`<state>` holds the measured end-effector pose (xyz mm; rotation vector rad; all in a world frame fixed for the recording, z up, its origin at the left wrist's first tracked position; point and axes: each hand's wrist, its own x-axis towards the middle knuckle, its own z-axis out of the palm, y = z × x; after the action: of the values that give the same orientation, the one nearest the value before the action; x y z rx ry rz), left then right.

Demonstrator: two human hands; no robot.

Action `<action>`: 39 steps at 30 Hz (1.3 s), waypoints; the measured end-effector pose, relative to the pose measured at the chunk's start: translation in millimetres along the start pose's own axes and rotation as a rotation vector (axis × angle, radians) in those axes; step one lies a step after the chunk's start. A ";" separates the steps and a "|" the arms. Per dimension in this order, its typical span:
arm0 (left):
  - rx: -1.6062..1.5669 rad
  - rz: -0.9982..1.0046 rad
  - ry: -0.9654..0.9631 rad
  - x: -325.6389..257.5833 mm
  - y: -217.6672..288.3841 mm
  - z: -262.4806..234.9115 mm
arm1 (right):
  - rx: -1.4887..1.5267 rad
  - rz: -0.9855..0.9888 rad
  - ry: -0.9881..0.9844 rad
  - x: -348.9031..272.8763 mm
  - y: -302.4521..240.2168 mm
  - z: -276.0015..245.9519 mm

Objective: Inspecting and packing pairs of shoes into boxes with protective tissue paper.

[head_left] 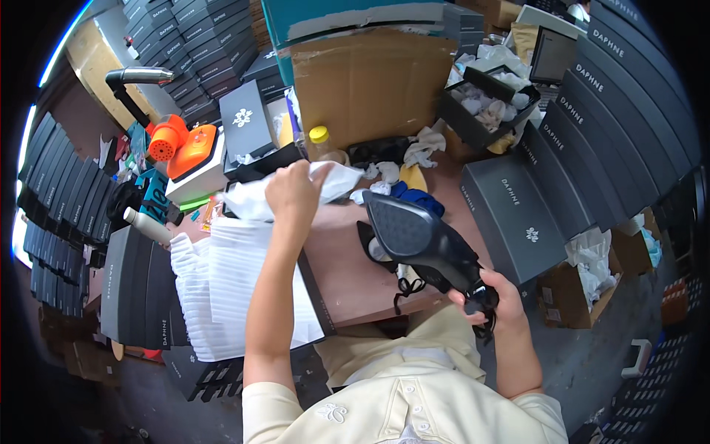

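My right hand [494,300] is closed around the heel end of a black heeled shoe [414,233], whose dark sole faces up and whose toe points away to the left. Black straps and a bow [408,288] hang below it; whether these belong to this shoe or to a second one I cannot tell. My left hand [291,194] grips a crumpled sheet of white tissue paper [333,180], raised over the left part of the table. Beneath my left arm lies a stack of white ribbed packing sheets [229,288] on a dark shoebox part [316,296].
Wads of tissue, a blue cloth [418,200] and a yellow-capped bottle [319,140] lie toward the table's back. A cardboard panel [373,89] rises behind. Dark shoeboxes [510,222] are stacked on both sides. An orange device [194,152] and a white bottle [146,224] stand left.
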<state>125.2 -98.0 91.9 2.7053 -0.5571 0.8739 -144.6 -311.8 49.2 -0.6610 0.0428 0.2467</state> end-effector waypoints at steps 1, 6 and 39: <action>-0.045 -0.008 -0.042 -0.3 4.9 5.7 | 0.126 0.042 -0.046 -5.9 -1.0 -4.4; -0.564 0.096 -0.175 -18.7 33.8 -10.0 | 0.219 0.098 0.006 -1.7 14.5 -4.0; -0.754 0.464 0.226 -231.6 70.9 -41.0 | -0.793 -0.505 0.355 110.2 90.3 24.9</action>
<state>-99.1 -82.7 -7.1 1.8006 -1.2004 0.8290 -60.4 -204.3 1.5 -1.4694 0.1185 -0.3712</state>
